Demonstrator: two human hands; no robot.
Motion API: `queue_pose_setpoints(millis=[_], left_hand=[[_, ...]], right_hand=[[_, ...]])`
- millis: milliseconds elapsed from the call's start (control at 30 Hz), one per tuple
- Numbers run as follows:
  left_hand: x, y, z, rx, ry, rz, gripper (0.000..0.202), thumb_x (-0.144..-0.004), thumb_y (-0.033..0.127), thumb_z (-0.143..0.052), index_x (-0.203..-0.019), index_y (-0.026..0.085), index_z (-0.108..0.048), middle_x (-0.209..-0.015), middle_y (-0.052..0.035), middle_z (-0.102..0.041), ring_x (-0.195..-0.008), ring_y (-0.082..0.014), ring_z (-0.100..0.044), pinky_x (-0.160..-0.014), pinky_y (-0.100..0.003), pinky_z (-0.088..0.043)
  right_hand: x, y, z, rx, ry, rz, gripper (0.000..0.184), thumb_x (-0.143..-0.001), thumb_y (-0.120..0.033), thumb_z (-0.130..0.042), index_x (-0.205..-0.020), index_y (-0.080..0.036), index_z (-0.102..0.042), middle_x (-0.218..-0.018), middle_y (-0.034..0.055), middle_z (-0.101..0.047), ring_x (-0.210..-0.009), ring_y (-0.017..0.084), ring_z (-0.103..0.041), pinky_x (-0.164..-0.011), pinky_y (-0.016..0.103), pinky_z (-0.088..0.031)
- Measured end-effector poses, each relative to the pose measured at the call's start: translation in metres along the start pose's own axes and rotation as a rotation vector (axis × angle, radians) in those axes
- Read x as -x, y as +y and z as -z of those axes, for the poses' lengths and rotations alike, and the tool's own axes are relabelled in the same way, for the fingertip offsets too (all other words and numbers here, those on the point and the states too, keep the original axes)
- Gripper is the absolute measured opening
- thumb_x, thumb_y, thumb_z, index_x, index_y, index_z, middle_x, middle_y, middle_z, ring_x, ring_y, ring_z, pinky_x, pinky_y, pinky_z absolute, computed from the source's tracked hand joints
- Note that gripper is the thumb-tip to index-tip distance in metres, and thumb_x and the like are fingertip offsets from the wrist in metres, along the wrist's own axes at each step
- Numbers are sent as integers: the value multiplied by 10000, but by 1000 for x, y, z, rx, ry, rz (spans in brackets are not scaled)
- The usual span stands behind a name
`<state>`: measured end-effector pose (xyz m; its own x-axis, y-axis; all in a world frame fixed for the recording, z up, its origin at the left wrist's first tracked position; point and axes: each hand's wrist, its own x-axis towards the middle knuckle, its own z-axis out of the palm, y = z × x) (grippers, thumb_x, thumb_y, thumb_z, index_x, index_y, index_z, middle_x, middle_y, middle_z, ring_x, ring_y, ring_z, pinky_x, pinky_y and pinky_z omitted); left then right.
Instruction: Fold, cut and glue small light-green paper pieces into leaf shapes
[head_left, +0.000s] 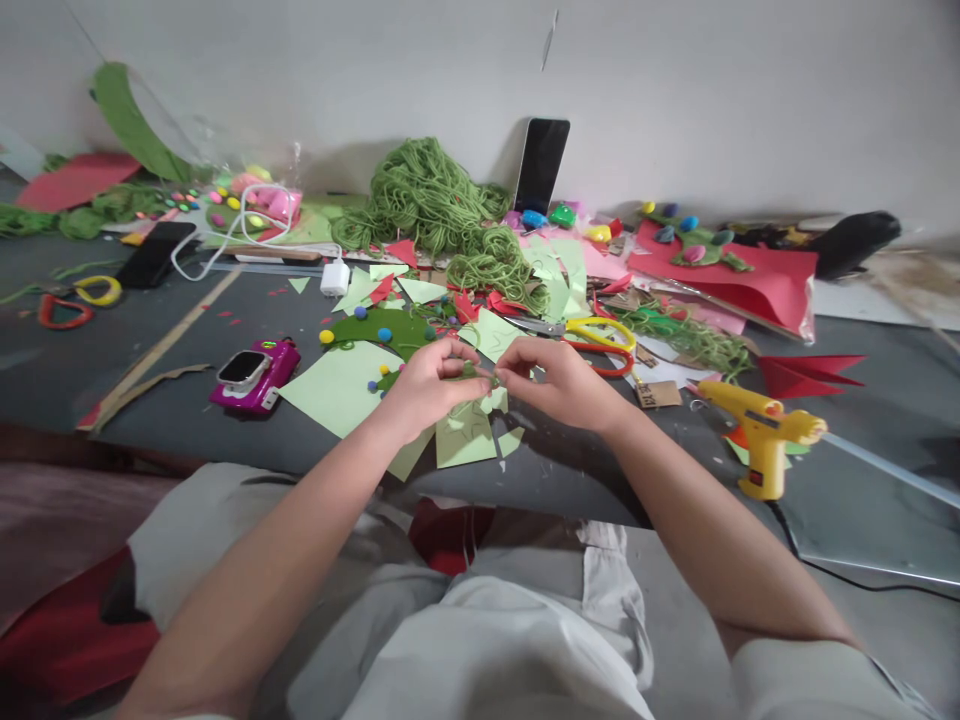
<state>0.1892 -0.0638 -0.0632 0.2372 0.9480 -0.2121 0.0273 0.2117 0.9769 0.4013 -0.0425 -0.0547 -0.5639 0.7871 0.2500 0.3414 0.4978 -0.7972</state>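
Note:
My left hand (427, 385) and my right hand (559, 382) meet over the near edge of a dark grey work surface (75, 370). Both are closed in a pinch on a small piece of green yarn (474, 372) held between them. Under the hands lie light green paper pieces (341, 388) with cut shapes. A dark green felt shape (382, 330) dotted with small coloured pom-poms lies just beyond my left hand.
A yellow glue gun (761, 435) stands at the right, its cord trailing off. Yellow-handled scissors (600, 335) lie behind my right hand. A heap of green yarn (427, 200), a leaning phone (541, 165), a magenta gadget (255, 375), red paper sheets (750, 275) and scraps crowd the surface.

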Motion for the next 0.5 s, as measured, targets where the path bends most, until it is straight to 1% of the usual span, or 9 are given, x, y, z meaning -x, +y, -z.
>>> queue_pose_setpoints(millis=[100, 267, 433, 500], left_hand=[[0, 0, 0, 33, 0, 11, 350, -717, 241, -847, -961, 191, -601, -809, -21, -738, -750, -167, -690, -716, -295, -479], [0, 0, 0, 90, -14, 40, 365, -697, 233, -868, -957, 179, -617, -815, -47, -761, -735, -171, -699, -717, -298, -487], [1, 1, -2, 148, -7, 73, 359, -677, 231, -872, -935, 170, -631, -770, -48, -745, -666, -156, -668, -633, -269, -435], [1, 2, -3, 170, -7, 68, 349, -673, 223, -870, -925, 171, -633, -758, -40, -739, -681, -155, -670, -639, -264, -433]], right_hand=[[0, 1, 1, -22, 0, -8, 97, -930, -234, -611, -878, -169, -662, -812, 28, -646, -721, 137, -568, -690, 275, -470], [0, 1, 2, -31, -11, 2, 117, -938, -252, -609, -869, -170, -655, -795, 26, -634, -704, 135, -555, -678, 278, -469], [0, 1, 3, -46, -18, 21, 121, -954, -264, -602, -893, -174, -656, -826, 30, -641, -716, 131, -561, -683, 272, -476], [0, 1, 3, -47, -8, 25, 125, -955, -272, -607, -898, -175, -662, -834, 32, -645, -721, 132, -565, -685, 272, -478]])
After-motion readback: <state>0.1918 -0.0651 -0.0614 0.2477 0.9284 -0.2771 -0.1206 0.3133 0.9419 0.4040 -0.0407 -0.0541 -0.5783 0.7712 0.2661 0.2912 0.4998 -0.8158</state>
